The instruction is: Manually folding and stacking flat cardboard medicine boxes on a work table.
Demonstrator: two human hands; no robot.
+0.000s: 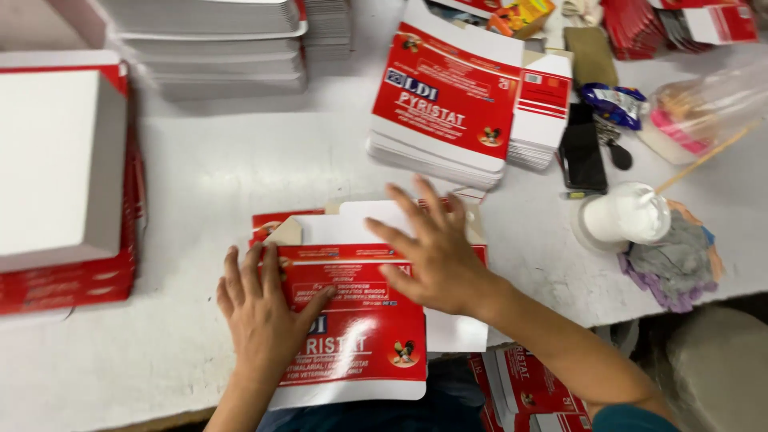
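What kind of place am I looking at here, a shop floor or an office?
Most likely a packing or carton-making workbench: both hands, left and right, press a flat red-and-white carton blank on a white table, with stacks of blanks and a white glue pot nearby.

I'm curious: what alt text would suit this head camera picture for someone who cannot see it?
Two bare hands, left hand and right hand, press flat on a red and white carton blank on a white table. A stack of similar blanks lies beyond, with a white cup and a black phone to the right.

Glossy red-and-white cardboard carton blank [352, 320] on a matt white table [208, 184]; crumpled cloth rag [676, 268].
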